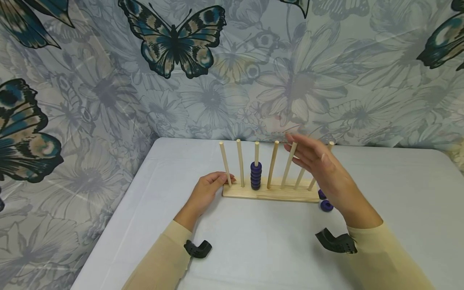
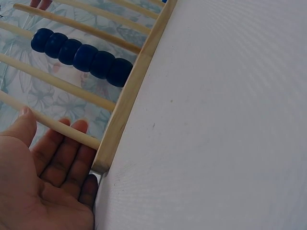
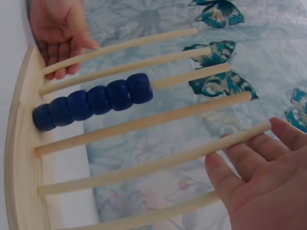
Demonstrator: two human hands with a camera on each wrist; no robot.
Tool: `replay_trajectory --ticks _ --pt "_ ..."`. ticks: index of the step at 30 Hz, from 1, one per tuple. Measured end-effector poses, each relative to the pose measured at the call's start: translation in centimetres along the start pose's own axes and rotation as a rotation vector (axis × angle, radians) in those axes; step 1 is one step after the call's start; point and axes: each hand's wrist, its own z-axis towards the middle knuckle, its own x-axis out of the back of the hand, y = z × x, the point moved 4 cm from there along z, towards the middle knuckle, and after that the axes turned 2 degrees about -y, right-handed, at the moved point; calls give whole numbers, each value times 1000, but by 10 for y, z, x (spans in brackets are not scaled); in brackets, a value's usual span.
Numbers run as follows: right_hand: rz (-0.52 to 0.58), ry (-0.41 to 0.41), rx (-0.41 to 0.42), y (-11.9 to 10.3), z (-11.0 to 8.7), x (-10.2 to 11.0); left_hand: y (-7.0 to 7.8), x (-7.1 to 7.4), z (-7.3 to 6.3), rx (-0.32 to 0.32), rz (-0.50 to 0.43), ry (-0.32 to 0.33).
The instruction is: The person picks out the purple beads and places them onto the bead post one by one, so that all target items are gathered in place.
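Observation:
A pale wooden peg rack (image 1: pixel 270 195) stands on the table, with several upright pegs along its base. Blue-purple rings (image 1: pixel 255 176) are stacked on the third peg from the left. At the rack's left end, my left hand (image 2: pixel 53 177) holds around the lowest part of the outermost peg (image 2: pixel 62 127), thumb on one side and fingers on the other. My right hand (image 1: pixel 326 175) is raised at the right side, its fingers fairly straight behind the upper part of the fifth peg (image 3: pixel 158 165). It carries no ring. The right hand partly hides the rightmost pegs.
Two loose purple rings, a front ring (image 1: pixel 326 206) and one behind it (image 1: pixel 322 194), lie by the rack's right end, near my right wrist. White cloth covers the table (image 1: pixel 253 249). A butterfly-and-flower curtain (image 1: pixel 214 100) hangs behind and on the left.

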Motion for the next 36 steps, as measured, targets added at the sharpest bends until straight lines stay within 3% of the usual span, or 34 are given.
replay_trajectory --ticks 16,22,36 --pt "-6 -75 28 11 -30 11 -1 0 1 -11 7 2" --pt "42 -94 45 14 -37 17 -2 0 0 -1 1 8" --pt "2 -44 22 23 -64 36 -1 0 -1 -6 -9 -1"
